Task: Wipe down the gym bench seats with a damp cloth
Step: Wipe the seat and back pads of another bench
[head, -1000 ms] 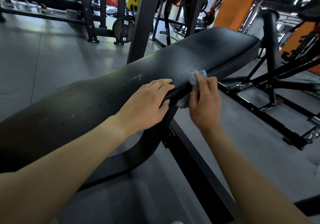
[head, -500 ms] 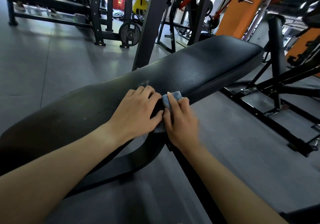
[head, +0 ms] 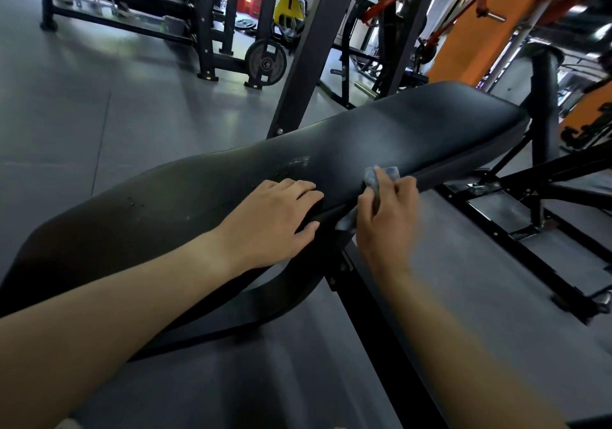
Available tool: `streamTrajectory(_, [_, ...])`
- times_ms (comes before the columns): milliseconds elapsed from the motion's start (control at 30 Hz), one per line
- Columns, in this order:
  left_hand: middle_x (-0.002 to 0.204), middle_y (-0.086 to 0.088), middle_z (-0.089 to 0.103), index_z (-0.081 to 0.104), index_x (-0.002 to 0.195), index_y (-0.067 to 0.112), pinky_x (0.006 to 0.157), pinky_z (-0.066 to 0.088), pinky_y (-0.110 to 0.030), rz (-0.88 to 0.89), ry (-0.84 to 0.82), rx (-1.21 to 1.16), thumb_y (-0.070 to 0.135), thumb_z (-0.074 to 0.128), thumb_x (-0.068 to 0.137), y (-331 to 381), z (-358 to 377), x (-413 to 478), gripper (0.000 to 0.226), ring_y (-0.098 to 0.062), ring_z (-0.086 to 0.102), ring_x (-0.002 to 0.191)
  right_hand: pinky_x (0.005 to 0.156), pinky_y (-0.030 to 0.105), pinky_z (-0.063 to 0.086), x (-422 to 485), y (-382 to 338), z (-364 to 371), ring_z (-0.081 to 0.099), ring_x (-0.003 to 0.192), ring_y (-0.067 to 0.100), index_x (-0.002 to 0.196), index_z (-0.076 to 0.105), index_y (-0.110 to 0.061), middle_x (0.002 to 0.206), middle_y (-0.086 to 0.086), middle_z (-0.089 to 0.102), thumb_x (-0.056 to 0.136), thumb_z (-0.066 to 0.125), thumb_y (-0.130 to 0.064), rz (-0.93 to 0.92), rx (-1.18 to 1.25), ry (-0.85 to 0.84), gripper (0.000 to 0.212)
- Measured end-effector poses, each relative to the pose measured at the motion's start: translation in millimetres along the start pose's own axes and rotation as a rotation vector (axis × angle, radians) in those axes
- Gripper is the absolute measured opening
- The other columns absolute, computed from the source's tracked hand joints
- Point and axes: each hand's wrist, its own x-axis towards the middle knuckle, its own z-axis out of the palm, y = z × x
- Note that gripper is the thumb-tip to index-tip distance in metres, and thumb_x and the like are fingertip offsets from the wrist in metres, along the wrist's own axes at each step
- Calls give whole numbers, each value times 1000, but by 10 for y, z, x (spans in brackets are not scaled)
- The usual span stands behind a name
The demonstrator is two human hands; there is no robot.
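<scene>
The left hand (head: 275,210) lay flat on the bench (head: 414,130), fingers straight and thumb down its near edge, bracing. The right hand (head: 387,216) gripped the blue cloth (head: 381,174), pressed against that same edge just beside the left. The far half carried a dull sheen, probably wiped. Pale specks by the left fingers and the near half looked untouched, so perhaps half was left to do.

One head-worn view, wide-angle, looking forward and down, close above the bench (head: 414,130), facing along its length, frame tilted, racks (head: 212,24) well behind, right side perhaps motion-blurred.
</scene>
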Motion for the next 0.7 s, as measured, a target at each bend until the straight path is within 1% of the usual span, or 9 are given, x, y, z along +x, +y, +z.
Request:
streamTrajectory(133, [160,-4,42,45,151,18,117,36,-39,3,-14,2,41,47,100,1,11,-72,56,-17,42,145,77,35,46,-340,-253,44,50,90,24,137,59,-4,102,10,50,100,52,-28,-254,20,-159,44])
streamTrajectory(200, [161,-4,41,44,151,17,119,34,-39,1,-9,9,40,48,100,-1,15,-135,56,-17,40,146,76,36,45,-414,-295,29,50,90,25,140,57,-4,102,10,52,100,51,-29,-329,28,-237,47])
streamTrajectory(300, [154,-3,46,47,147,17,114,38,-41,-2,4,78,46,49,99,-8,-16,-239,57,-20,46,139,72,42,45,-278,-186,-66,51,86,29,140,57,-6,103,11,54,100,51,-26,-463,-49,-274,45])
streamTrajectory(333, [151,-2,47,48,146,18,111,40,-41,-4,8,94,49,49,99,-16,-32,-255,56,-20,48,135,72,42,44,-207,-106,-102,51,87,30,140,57,-8,104,12,54,100,50,-27,-471,-84,-260,45])
streamTrajectory(367, [148,-2,48,49,145,18,110,42,-41,-10,12,103,50,48,100,-21,-50,-268,56,-20,50,132,72,42,45,-134,-13,-137,51,87,31,140,57,-9,105,13,53,101,49,-28,-432,-104,-231,44])
streamTrajectory(433, [145,-2,50,50,144,17,107,44,-41,-26,16,113,52,47,101,-19,-67,-290,56,-20,53,128,73,43,48,-6,167,-200,52,89,31,142,55,-13,108,13,51,104,46,-30,-257,-102,-149,42])
streamTrajectory(500, [144,-2,51,48,145,17,105,45,-41,-33,5,114,52,47,101,2,-55,-323,56,-20,54,125,75,40,50,48,286,-224,54,92,26,146,51,-17,113,9,49,107,44,-32,-115,-87,-105,42])
streamTrajectory(633, [150,-1,48,44,149,17,107,43,-41,-71,-25,75,49,49,101,43,-34,-368,58,-21,52,130,72,30,43,-58,170,-174,53,93,22,149,46,-12,120,10,49,107,44,-27,-78,-76,-87,45])
streamTrajectory(700, [153,0,46,43,151,18,110,42,-42,-93,-28,56,47,49,102,46,-35,-365,57,-20,49,134,70,30,43,-155,69,-125,53,92,24,149,47,-10,118,10,49,106,46,-25,-101,-82,-101,45])
